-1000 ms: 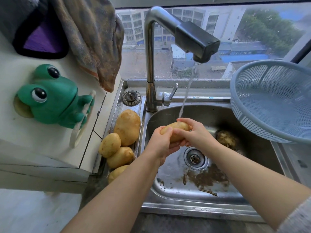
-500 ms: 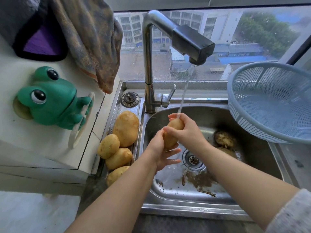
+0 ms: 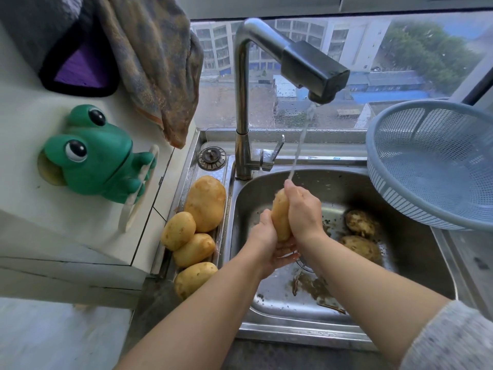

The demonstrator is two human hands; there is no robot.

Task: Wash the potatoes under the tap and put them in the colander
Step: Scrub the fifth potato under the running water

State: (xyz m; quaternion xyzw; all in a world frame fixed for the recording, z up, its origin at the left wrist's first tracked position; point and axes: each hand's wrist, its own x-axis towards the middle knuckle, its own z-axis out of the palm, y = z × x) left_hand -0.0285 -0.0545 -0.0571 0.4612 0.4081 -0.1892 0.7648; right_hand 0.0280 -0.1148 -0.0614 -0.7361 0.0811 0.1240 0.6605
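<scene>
Landmark: sink [image 3: 293,329], a steel basin; every place below is given from it.
Tap [image 3: 241,108]: stands at the sink's back edge, spout reaching over the basin, water stream [image 3: 298,150] running.
Held potato [image 3: 280,217]: over the middle of the sink, stood nearly on end, its top just under the stream.
Left grip [image 3: 262,241]: a bare hand, palm up beneath the potato's lower end – thumb up along its left side, fingers loosely curled under it, cradling it.
Right grip [image 3: 304,209]: a bare hand, back to the camera, closed round the potato's upper half from the right; the water strikes its topmost finger.
Unwashed potatoes: two soiled ones, [image 3: 361,222] and [image 3: 360,248], lie on the sink floor at its right side, just beside one another.
Clean potatoes: four in a row on the ledge along the sink's left edge – [image 3: 205,202], [image 3: 178,231], [image 3: 194,250], [image 3: 194,279].
Colander [image 3: 400,198]: pale blue mesh, tilted, overhanging the sink's right rear corner; no potato in it.
Mud [image 3: 312,287]: brown smears on the sink floor, near the front.
Drain plug [image 3: 212,157]: on the ledge at the sink's left rear corner.
Frog holder [image 3: 93,161]: green, fixed to the white surface left of the sink.
Towel [image 3: 160,62]: hanging above the sink's left rear.
</scene>
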